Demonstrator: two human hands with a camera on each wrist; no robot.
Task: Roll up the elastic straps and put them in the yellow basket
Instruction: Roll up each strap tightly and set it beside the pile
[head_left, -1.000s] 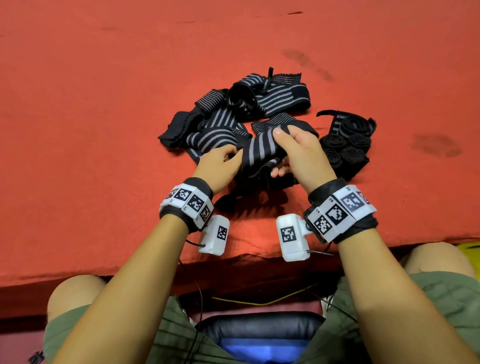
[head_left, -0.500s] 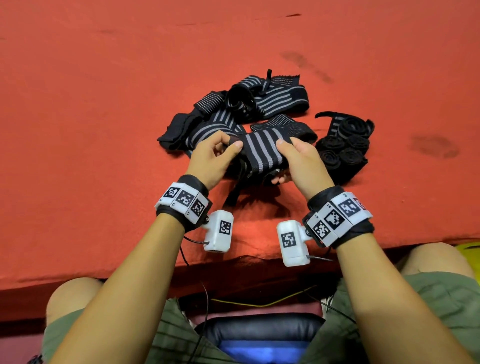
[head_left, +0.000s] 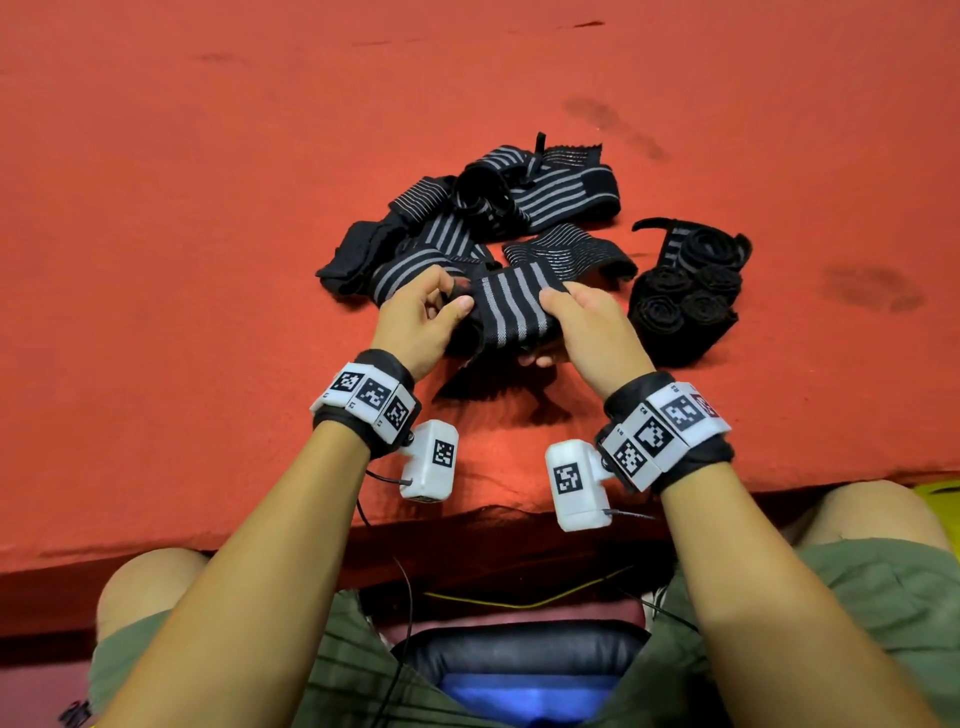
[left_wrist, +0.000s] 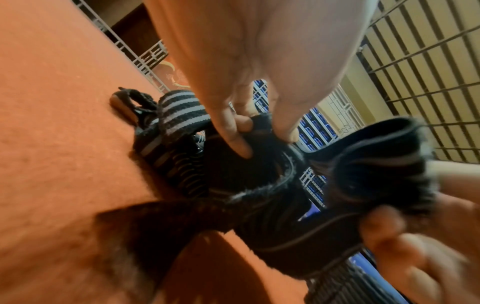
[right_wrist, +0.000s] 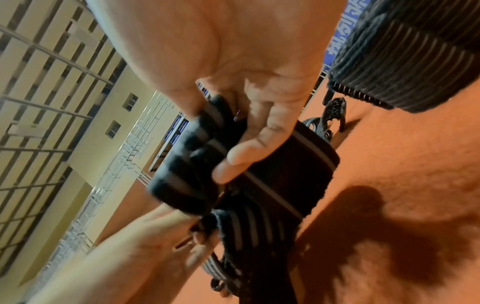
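Strap now pulled flatter: left hand (head_left: 415, 325) and right hand (head_left: 582, 327) pinch black grey-striped elastic strap (head_left: 506, 312) (held clear of the table); slack roll may spring open.

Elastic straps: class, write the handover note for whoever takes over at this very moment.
Left hand: pinches one end of the striped strap.
Right hand: grips its other end, held above the red table.
Done: several rolled straps sit grouped to the right.
Left: roll this strap and the loose pile behind; nothing is in the yellow basket, barely visible at the right edge.
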